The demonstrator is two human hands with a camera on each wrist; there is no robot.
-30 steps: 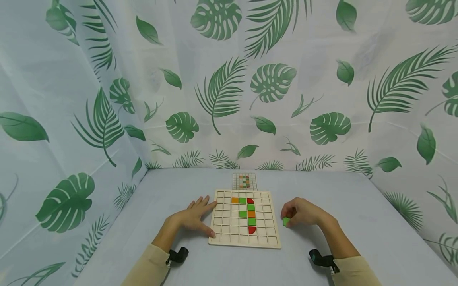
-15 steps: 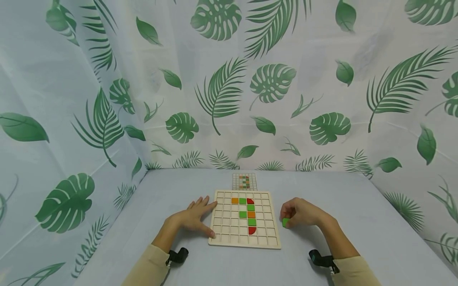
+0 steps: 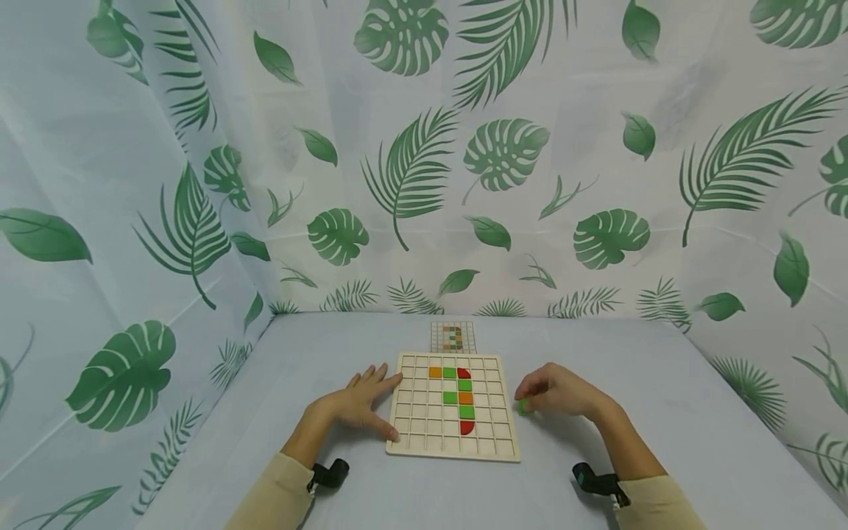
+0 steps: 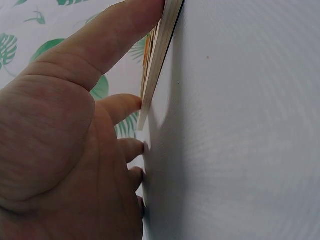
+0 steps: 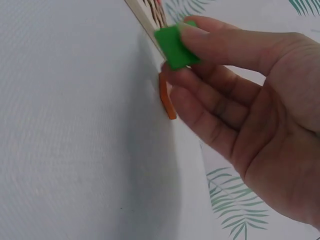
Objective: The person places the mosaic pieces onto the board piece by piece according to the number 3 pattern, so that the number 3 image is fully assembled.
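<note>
A wooden grid board (image 3: 424,423) lies on the table, with orange, green and red tiles in some of its cells. My left hand (image 3: 361,401) is spread along the board's left side, thumb and index finger touching its edge, as the left wrist view also shows. To the right of the board, my right hand (image 3: 563,390) pinches a green square tile (image 5: 175,46) between thumb and fingers, tilted and raised off the table. Beneath those fingers, an orange tile (image 5: 166,97) shows in the right wrist view, partly covered by the hand; the head view does not show it.
Just behind the board lies a small pattern card (image 3: 453,337) printed with a similar coloured grid. A leaf-print curtain (image 3: 424,184) hangs behind and beside the white table (image 3: 331,331). Each wrist wears a small black camera.
My right hand has shifted slightly left toward the board, and the green tile has tilted and turned in its fingers. The left hand and the board have stayed put.
</note>
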